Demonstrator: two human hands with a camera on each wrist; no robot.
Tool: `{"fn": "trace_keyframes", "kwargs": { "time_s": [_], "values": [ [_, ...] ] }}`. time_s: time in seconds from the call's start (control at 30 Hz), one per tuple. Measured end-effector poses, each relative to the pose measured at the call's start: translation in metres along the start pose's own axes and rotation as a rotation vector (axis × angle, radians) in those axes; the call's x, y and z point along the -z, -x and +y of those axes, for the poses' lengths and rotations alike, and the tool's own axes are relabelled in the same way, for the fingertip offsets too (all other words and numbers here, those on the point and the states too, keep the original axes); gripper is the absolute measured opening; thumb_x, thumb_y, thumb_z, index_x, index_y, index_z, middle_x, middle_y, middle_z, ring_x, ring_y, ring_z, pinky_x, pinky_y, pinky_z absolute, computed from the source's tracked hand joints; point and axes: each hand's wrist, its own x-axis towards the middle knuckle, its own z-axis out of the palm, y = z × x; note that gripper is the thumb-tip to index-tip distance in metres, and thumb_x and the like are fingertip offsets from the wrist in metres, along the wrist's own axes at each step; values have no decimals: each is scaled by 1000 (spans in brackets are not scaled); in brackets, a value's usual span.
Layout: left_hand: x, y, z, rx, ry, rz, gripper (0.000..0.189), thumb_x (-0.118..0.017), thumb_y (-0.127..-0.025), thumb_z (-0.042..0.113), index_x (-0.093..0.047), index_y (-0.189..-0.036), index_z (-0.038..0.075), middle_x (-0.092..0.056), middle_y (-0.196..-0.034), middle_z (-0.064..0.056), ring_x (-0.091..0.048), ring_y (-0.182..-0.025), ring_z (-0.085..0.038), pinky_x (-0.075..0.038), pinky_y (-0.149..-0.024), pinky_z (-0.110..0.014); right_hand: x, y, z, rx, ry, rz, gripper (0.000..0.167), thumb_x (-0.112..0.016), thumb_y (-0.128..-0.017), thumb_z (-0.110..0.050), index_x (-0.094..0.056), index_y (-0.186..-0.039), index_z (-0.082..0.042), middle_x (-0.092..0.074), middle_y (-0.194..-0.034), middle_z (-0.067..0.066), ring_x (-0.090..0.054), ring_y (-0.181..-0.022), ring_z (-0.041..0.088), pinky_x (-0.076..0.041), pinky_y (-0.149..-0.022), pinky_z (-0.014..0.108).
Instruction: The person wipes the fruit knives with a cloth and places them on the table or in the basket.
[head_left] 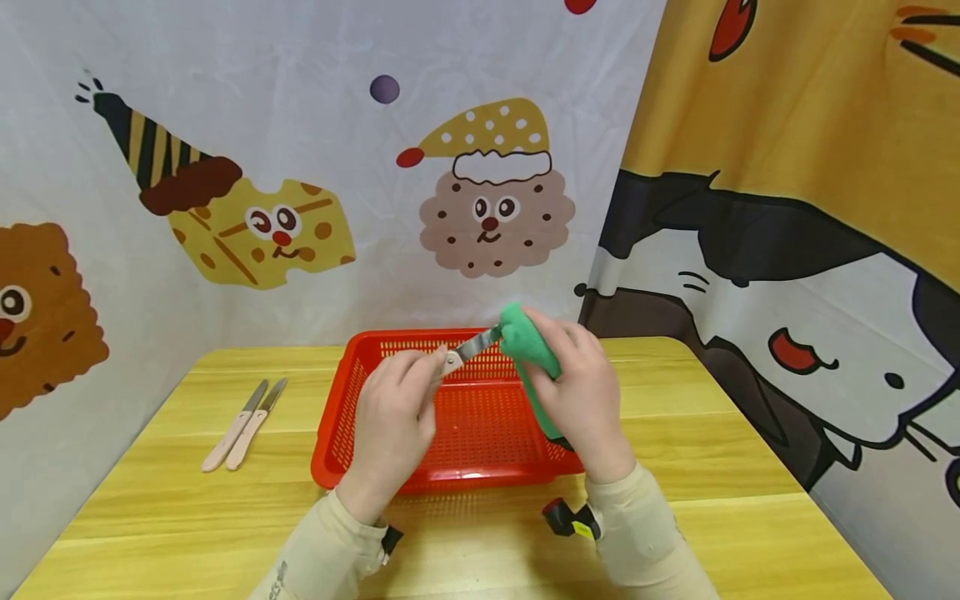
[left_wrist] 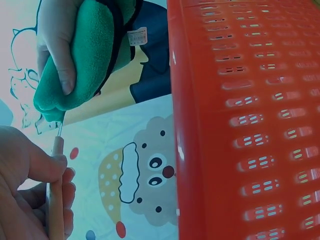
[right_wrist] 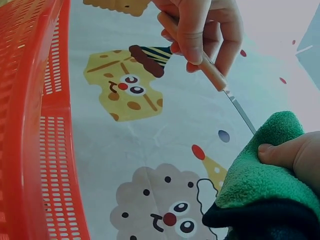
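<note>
My left hand (head_left: pixel 396 421) grips the pale wooden handle of a knife (head_left: pixel 474 345) above the red basket. The blade points up and to the right, and its tip end is hidden in a green cloth (head_left: pixel 528 342). My right hand (head_left: pixel 581 392) pinches that cloth round the blade, with the thumb on the near side. In the left wrist view the folded cloth (left_wrist: pixel 92 60) shows a dark edging and a small white tag (left_wrist: pixel 137 36). The right wrist view shows the knife's handle (right_wrist: pixel 212 74) between thumb and fingers, with bare blade between handle and cloth.
A red plastic basket (head_left: pixel 330 433) with slotted walls stands on the wooden table (head_left: pixel 675 442) under both hands. Two knives (head_left: pixel 243 425) with pale handles lie side by side at the left. Behind the table hangs a printed cloth backdrop (head_left: pixel 300 108).
</note>
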Motion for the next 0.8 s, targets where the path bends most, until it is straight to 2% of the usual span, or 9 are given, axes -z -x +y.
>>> {"fn": "trace_keyframes", "kwargs": {
  "time_s": [0.47, 0.63, 0.8],
  "values": [
    [1, -1, 2, -9, 6, -35, 34, -73, -84, -5, -69, -116, 6, -64, -96, -9, -59, -84, -26, -52, -73, -42, 7, 4, 11, -53, -16, 4, 57, -83, -80, -9, -64, -133, -21, -65, -111, 15, -60, -98, 33, -50, -78, 51],
    [3, -4, 0, -33, 9, -63, 38, -75, -82, -7, -68, -117, 5, -64, -96, -9, -60, -85, -25, -52, -74, -39, 14, 5, 18, -96, -59, 19, 56, -82, -81, -7, -64, -132, -19, -65, -113, 13, -59, -99, 31, -49, -83, 50],
    [6, -10, -3, -63, 22, -77, 33, -74, -83, -6, -69, -113, 5, -64, -94, -8, -59, -82, -25, -51, -70, -40, 22, 8, 26, -139, -86, 44, 57, -82, -81, -7, -64, -134, -20, -66, -116, 11, -59, -100, 28, -48, -82, 50]
  ]
}}
